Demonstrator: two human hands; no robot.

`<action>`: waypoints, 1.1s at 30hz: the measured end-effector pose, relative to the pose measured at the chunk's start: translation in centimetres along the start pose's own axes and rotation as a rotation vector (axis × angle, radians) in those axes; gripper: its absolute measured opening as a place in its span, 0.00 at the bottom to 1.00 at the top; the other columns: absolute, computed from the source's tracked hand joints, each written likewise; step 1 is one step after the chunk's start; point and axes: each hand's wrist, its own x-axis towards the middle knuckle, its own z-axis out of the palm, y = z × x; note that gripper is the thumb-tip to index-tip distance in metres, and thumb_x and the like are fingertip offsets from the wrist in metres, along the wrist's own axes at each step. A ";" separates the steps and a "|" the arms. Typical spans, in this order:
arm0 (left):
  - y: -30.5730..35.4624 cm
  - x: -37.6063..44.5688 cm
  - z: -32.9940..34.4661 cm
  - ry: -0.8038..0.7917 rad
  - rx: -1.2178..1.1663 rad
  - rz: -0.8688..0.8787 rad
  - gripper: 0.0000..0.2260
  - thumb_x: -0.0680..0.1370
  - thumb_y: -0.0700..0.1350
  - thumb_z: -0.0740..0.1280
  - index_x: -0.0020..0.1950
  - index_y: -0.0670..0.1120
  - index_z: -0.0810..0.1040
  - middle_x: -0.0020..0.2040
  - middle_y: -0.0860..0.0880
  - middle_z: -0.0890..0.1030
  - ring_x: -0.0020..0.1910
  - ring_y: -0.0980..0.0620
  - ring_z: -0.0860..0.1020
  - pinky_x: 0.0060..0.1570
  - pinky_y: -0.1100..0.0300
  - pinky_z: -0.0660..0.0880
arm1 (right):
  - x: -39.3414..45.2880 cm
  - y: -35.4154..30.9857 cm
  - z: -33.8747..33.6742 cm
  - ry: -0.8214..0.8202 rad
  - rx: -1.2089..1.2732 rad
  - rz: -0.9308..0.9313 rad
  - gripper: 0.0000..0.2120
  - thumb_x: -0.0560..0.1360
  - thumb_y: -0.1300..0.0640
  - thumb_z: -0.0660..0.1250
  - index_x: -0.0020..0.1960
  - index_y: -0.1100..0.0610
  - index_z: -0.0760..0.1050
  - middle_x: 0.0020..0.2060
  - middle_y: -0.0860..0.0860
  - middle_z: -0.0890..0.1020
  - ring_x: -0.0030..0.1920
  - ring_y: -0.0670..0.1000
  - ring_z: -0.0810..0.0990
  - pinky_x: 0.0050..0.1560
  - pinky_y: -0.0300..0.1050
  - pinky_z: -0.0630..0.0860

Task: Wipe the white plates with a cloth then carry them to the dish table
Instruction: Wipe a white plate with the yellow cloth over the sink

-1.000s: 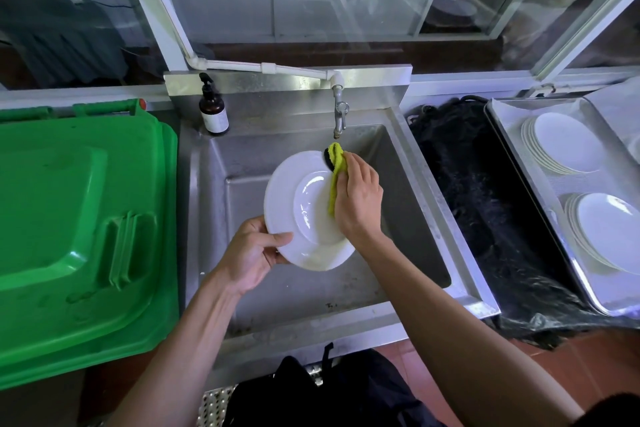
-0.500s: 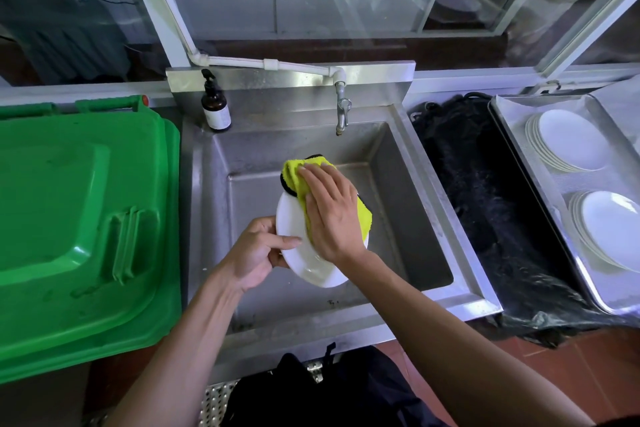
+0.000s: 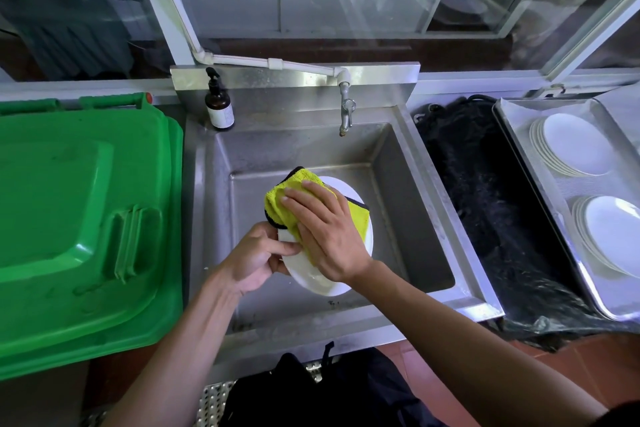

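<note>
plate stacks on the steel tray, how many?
2. One stack of white round plates at the far end of the steel tray, another white stack nearer. Tray runs off frame; more may be hidden.

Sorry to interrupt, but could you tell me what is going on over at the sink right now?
A person is wiping a white plate over the steel sink. The left hand grips the plate's edge, tilting it, while the right hand presses a yellow cloth flat against its face. The tap shows no water. To the right, two stacks of plates sit on a metal tray. A green bin lid lies to the left.
</note>
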 end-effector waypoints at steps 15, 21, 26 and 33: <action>-1.5 -0.2 -0.4 0.152 0.014 -0.002 0.12 0.66 0.37 0.74 0.49 0.43 0.86 0.51 0.37 0.85 0.47 0.38 0.83 0.42 0.47 0.81 | 1.9 3.2 1.4 0.012 -0.020 0.277 0.21 0.85 0.53 0.51 0.74 0.55 0.69 0.72 0.49 0.72 0.71 0.54 0.69 0.67 0.51 0.66; -2.0 -0.3 -0.9 0.198 -0.022 0.039 0.18 0.60 0.42 0.78 0.49 0.43 0.86 0.52 0.37 0.85 0.48 0.39 0.84 0.41 0.48 0.83 | 0.9 3.6 2.3 0.053 0.047 0.552 0.22 0.84 0.50 0.49 0.76 0.52 0.66 0.73 0.46 0.71 0.71 0.51 0.67 0.70 0.52 0.65; -1.8 0.2 -1.0 0.240 -0.055 0.082 0.14 0.64 0.37 0.75 0.49 0.43 0.86 0.52 0.38 0.86 0.48 0.39 0.84 0.42 0.47 0.82 | 0.2 2.4 2.7 0.111 0.059 0.743 0.29 0.78 0.51 0.46 0.78 0.51 0.61 0.76 0.45 0.67 0.75 0.49 0.62 0.73 0.54 0.62; -1.4 1.0 -0.4 0.307 -0.105 0.099 0.14 0.65 0.36 0.72 0.51 0.40 0.84 0.49 0.40 0.86 0.45 0.42 0.83 0.38 0.50 0.82 | -0.8 -0.3 3.3 0.120 0.057 0.806 0.30 0.77 0.57 0.51 0.80 0.55 0.60 0.79 0.48 0.62 0.80 0.51 0.55 0.76 0.53 0.56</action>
